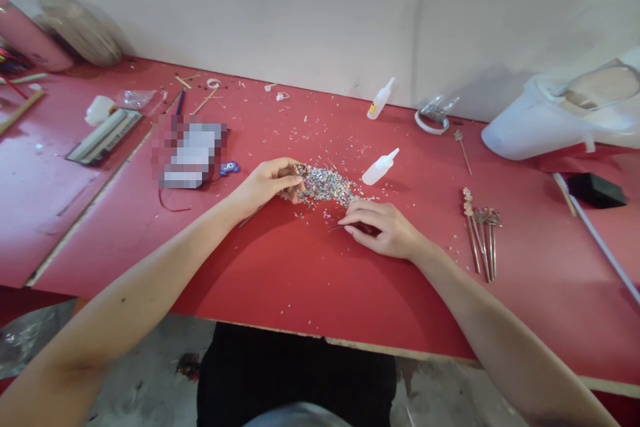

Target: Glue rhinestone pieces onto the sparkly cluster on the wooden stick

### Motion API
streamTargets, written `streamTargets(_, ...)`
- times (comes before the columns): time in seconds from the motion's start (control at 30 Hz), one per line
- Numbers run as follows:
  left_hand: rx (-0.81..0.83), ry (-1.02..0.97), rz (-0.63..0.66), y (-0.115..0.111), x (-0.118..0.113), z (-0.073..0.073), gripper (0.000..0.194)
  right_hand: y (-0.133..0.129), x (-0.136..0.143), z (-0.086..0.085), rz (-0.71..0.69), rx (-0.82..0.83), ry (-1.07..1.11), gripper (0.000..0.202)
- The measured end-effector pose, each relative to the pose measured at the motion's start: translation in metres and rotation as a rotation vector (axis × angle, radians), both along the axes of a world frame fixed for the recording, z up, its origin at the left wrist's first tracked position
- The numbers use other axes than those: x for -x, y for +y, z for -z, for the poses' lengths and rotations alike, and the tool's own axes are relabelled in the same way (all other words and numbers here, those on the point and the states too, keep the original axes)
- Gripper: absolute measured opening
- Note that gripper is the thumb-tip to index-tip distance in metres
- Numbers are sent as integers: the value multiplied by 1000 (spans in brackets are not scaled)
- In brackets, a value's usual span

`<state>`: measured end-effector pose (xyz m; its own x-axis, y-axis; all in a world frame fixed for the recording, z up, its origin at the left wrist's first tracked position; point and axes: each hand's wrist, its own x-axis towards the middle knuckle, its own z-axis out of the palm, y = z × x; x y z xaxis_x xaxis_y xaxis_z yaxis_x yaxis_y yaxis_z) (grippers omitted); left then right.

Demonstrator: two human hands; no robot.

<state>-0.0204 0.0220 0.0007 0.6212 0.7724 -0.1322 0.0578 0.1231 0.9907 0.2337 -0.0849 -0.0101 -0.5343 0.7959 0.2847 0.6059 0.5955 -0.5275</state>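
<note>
Near the middle of the red table [280, 260] lies a heap of small shiny rhinestones [330, 185]. My left hand [277, 180] is closed at the heap's left edge, gripping a hair stick whose brownish decorated head [300, 169] shows at the fingertips; its thin shaft pokes out below the hand. At the right edge of the heap is my right hand [383, 227], fingers pinched together close to the stones. Something thin and dark shows at those fingertips, too fine to name. Behind the heap lies a white glue bottle [380, 168], tilted, its nozzle pointing up right.
A second glue bottle [381, 100] stands by the wall near a tape roll [432, 119]. Several decorated hair sticks [484, 240] lie to the right. A white bucket [525, 117] is far right. Leftward are a blurred-out flat object [193, 157] and a long box [106, 137].
</note>
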Motion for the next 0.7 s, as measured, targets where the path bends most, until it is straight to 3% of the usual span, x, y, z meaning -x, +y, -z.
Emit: streamTargets(0.7, -3, 7, 20, 1, 0, 1, 13, 2, -4, 0, -25, 98, 86, 13)
